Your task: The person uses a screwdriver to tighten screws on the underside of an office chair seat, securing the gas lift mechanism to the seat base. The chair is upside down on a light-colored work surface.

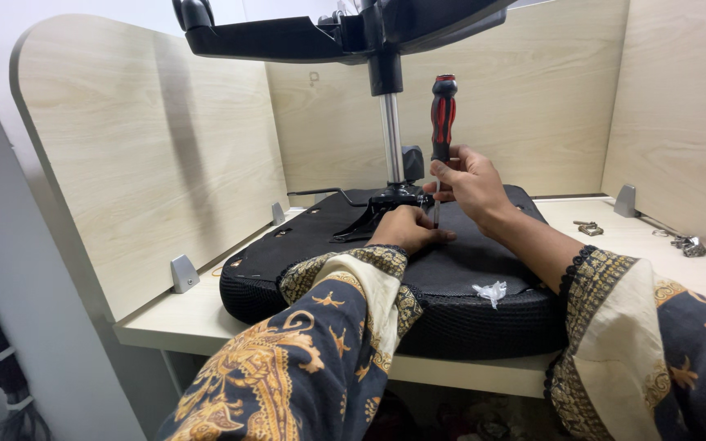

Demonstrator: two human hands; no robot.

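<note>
A black office chair seat [459,269] lies upside down on a light wooden desk [614,237]. Its metal mechanism plate [386,204] carries a chrome gas cylinder [391,139] rising to the black star base [320,33] overhead. My right hand [471,184] grips a red and black screwdriver [443,114] held upright, its tip down at the plate. My left hand [406,229] rests on the seat underside beside the tip, fingers curled near the shaft; whether it holds anything is hidden.
Wooden divider panels [149,139] wall the desk on the left, back and right, fixed with grey brackets [183,273]. A white scrap [490,291] lies on the seat. Small metal hardware [590,228] and more metal parts [688,243] lie at the right.
</note>
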